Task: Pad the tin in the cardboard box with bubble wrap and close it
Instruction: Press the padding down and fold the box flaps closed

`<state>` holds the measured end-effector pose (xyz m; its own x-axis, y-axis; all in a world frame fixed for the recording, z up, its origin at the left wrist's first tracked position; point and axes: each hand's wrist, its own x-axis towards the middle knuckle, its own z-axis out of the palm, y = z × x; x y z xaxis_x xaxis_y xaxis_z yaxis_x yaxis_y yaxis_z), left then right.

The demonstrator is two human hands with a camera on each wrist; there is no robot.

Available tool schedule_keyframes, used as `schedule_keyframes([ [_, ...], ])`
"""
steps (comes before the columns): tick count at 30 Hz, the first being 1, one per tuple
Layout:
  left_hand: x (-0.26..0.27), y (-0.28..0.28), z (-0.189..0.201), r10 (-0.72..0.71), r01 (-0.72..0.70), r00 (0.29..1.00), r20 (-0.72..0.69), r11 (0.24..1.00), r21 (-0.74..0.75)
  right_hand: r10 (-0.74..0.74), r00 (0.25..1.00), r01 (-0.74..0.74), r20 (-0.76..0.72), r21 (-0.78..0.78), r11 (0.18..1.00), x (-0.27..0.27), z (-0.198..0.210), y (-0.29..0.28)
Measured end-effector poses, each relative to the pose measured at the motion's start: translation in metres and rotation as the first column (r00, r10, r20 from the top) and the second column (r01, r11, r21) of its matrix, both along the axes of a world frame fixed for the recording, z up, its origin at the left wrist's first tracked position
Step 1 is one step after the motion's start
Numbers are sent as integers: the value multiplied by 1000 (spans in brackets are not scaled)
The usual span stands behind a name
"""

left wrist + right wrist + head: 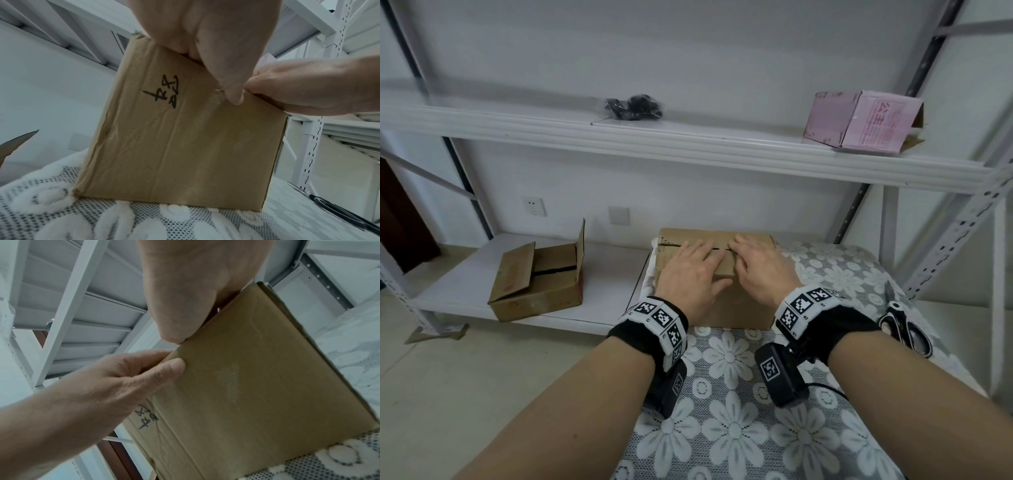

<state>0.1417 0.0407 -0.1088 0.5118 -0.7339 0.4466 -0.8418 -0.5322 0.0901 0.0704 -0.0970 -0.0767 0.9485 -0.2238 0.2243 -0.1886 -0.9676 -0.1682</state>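
A brown cardboard box (738, 308) stands on a table with a flowered lace cloth (722, 428). Its top flaps are folded down, with a dark seam between them. My left hand (688, 270) lies flat on the left part of the top, thumb hanging over the front face. Beside it, my right hand (760, 267) presses the right part the same way. In the left wrist view the box front (185, 146) bears black handwriting under my left hand (205, 32). The right wrist view shows my right hand (195, 280) at the top edge of the box (257, 386). The tin and bubble wrap are hidden.
Black scissors (907, 329) lie on the cloth to the right of the box. An open cardboard box (541, 284) sits on the low white shelf to the left. The upper shelf carries a pink box (859, 120) and a black bagged item (635, 108). A metal shelf upright (945, 246) stands right.
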Motion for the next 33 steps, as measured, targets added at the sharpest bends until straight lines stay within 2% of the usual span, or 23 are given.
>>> schedule_keyframes([
  [3, 1, 1, 3, 6, -6, 1000, 13, 1000, -11, -11, 1000, 10, -4, -10, 1000, -3, -2, 3],
  [12, 12, -4, 19, 16, -19, 1000, 21, 991, 131, -33, 999, 35, 21, -72, 997, 5, 1, 0],
  [16, 14, -5, 19, 19, -21, 1000, 18, 991, 132, -84, 996, 87, 28, -98, 991, 21, 6, 0],
  [18, 14, -6, 18, 26, -27, 1000, 9, 991, 134, -115, 993, 112, -19, -95, 989, 27, 6, -1],
  [22, 16, -10, 16, 16, -12, 999, -37, 994, 109, -100, 974, 94, -201, -40, 995, 34, 9, -6],
  [24, 17, -10, 14, 21, -14, 998, -51, 990, 140, -101, 968, 91, -228, -55, 994, 36, 9, -8],
  [26, 17, -10, 14, 24, -15, 998, -64, 989, 144, -108, 972, 93, -209, -80, 992, 35, 7, -9],
  [30, 18, -6, 15, 27, -31, 999, 35, 992, 126, -96, 987, 85, -126, -96, 992, 30, 3, -8],
  [33, 21, -7, 18, 66, -85, 994, 89, 969, 233, -86, 993, 77, -85, -109, 991, 28, 1, -8],
])
